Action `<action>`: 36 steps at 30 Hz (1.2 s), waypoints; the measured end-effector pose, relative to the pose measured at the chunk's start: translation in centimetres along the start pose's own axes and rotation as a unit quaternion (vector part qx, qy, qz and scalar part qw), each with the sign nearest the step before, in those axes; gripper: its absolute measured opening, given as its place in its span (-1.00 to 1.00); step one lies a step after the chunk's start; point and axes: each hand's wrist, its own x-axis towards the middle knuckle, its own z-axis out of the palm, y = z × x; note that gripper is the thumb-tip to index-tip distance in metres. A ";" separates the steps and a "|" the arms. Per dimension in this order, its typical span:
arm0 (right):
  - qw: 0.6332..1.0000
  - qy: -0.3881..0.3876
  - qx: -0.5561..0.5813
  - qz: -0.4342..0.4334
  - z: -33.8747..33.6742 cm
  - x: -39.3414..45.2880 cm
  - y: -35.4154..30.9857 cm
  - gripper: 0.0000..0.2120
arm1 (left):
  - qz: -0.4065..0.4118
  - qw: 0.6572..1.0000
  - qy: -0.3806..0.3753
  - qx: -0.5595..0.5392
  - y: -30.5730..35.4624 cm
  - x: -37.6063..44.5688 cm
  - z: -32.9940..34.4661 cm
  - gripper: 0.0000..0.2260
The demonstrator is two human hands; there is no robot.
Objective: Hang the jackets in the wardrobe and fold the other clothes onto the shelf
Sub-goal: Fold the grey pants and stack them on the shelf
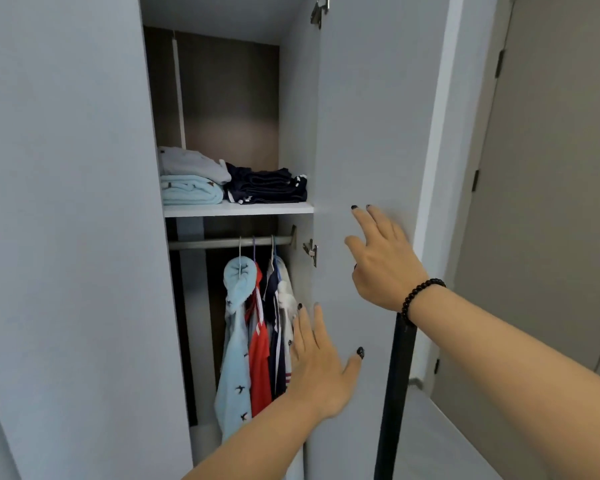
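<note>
Pressing: left hand (pixel 321 372) and right hand (pixel 383 258), fingers straight, holding nothing, flat on door (pixel 364 133)
Rail: jackets (pixel 253 341) hung
Shelf (pixel 238 209): folded clothes (pixel 229 183)

Your way into the wardrobe is the narrow gap between its left wall and the open door (pixel 368 140); folded clothes (pixel 229 183) fill the shelf (pixel 238 208) front edge, jackets (pixel 257 327) crowd the rail's right end.

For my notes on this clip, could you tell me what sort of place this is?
Probably a bedroom: a built-in wardrobe with jackets on a rail, folded clothes on its shelf, and a room door alongside.
</note>
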 end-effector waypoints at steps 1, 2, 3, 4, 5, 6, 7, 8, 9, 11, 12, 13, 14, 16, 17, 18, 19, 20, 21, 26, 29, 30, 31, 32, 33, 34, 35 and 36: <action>1.000 0.009 -0.012 -0.017 -0.5 -0.7 0.4 -0.81 | 0.014 1.000 0.003 -0.008 0.8 -0.3 0.5 -0.15; 0.999 0.025 -0.017 -0.035 -0.9 -1.3 0.8 -0.84 | 0.030 0.999 0.006 -0.016 1.6 -0.6 1.0 -0.17; 0.998 0.043 -0.017 -0.052 -1.3 -1.7 1.2 -0.87 | 0.046 0.999 0.009 -0.024 2.4 -0.7 1.4 -0.19; 0.996 0.064 -0.014 -0.065 -1.7 -1.9 1.7 -0.90 | 0.062 0.997 0.012 -0.032 3.1 -0.7 1.8 -0.20; 0.993 0.087 -0.011 -0.076 -2.1 -2.0 2.4 -0.91 | 0.076 0.996 0.015 -0.038 3.9 -0.7 2.3 -0.21; 0.990 0.110 -0.009 -0.087 -2.4 -1.9 3.3 -0.92 | 0.089 0.995 0.020 -0.045 4.7 -0.6 2.7 -0.21; 0.987 0.129 -0.011 -0.100 -2.7 -1.9 4.4 -0.93 | 0.097 0.994 0.024 -0.052 5.3 -0.4 3.2 -0.19; 0.983 0.146 -0.017 -0.114 -2.9 -1.7 5.4 -0.92 | 0.104 0.992 0.031 -0.057 5.9 -0.1 3.8 -0.15; 0.978 0.160 -0.026 -0.128 -2.9 -1.6 6.5 -0.91 | 0.110 0.992 0.040 -0.057 6.4 0.1 4.4 -0.12; 0.969 0.186 -0.030 -0.157 -2.8 -1.2 8.5 -0.87 | 0.110 0.990 0.068 -0.055 7.3 0.6 5.6 -0.08; 0.964 0.197 -0.023 -0.174 -2.6 -0.9 9.3 -0.83 | 0.103 0.990 0.083 -0.056 7.7 0.9 6.0 -0.09; 0.959 0.206 -0.017 -0.193 -2.3 -0.7 10.0 -0.79 | 0.097 0.989 0.100 -0.054 7.9 1.1 6.4 -0.11; 0.952 0.218 -0.012 -0.214 -1.9 -0.4 10.6 -0.76 | 0.088 0.988 0.116 -0.046 8.1 1.3 6.7 -0.14; 0.939 0.245 -0.007 -0.241 -0.9 0.0 10.8 -0.71 | 0.079 0.989 0.125 -0.018 7.8 1.4 7.1 -0.20; 0.933 0.260 0.009 -0.250 -0.3 0.3 10.8 -0.69 | 0.071 0.989 0.131 -0.008 7.8 1.4 7.4 -0.20; 0.925 0.279 0.031 -0.257 0.3 0.5 10.6 -0.67 | 0.065 0.988 0.139 -0.007 8.0 1.3 7.6 -0.20; 0.914 0.301 0.057 -0.265 0.8 0.8 10.3 -0.65 | 0.066 0.986 0.150 -0.009 8.1 1.3 7.7 -0.20; 0.902 0.326 0.083 -0.271 1.3 1.2 10.0 -0.64 | 0.071 0.985 0.160 -0.007 8.2 1.3 7.7 -0.20; 0.889 0.349 0.107 -0.276 1.6 1.6 9.7 -0.64 | 0.074 0.983 0.166 0.000 8.1 1.4 7.5 -0.20; 0.844 0.403 0.176 -0.308 1.9 3.8 6.6 -0.72 | 0.055 0.981 0.184 0.009 5.8 0.6 5.2 -0.16; 0.827 0.420 0.191 -0.320 1.8 5.0 3.8 -0.82 | 0.016 0.986 0.163 -0.020 3.4 0.0 3.7 -0.19; 0.822 0.426 0.196 -0.322 1.7 5.5 2.8 -0.83 | 0.006 0.987 0.157 -0.021 2.4 -0.3 3.0 -0.21; 0.817 0.434 0.202 -0.322 1.6 5.9 1.9 -0.83 | 0.003 0.988 0.155 -0.015 1.4 -0.7 2.3 -0.23; 0.812 0.440 0.209 -0.323 1.5 6.5 0.9 -0.82 | 0.005 0.988 0.157 -0.006 0.6 -0.9 1.4 -0.26; 0.807 0.444 0.214 -0.325 1.5 7.0 -0.1 -0.81 | 0.006 0.988 0.157 0.000 -0.2 -1.2 0.5 -0.28; 0.805 0.444 0.215 -0.330 1.5 7.5 -1.1 -0.81 | 0.011 0.988 0.156 0.003 -0.8 -1.4 -0.5 -0.30; 0.803 0.442 0.213 -0.338 1.6 8.0 -2.1 -0.80 | 0.016 0.988 0.157 0.004 -1.4 -1.5 -1.6 -0.31; 0.803 0.439 0.209 -0.345 1.8 8.6 -3.0 -0.80 | 0.019 0.987 0.159 0.003 -2.1 -1.6 -2.5 -0.32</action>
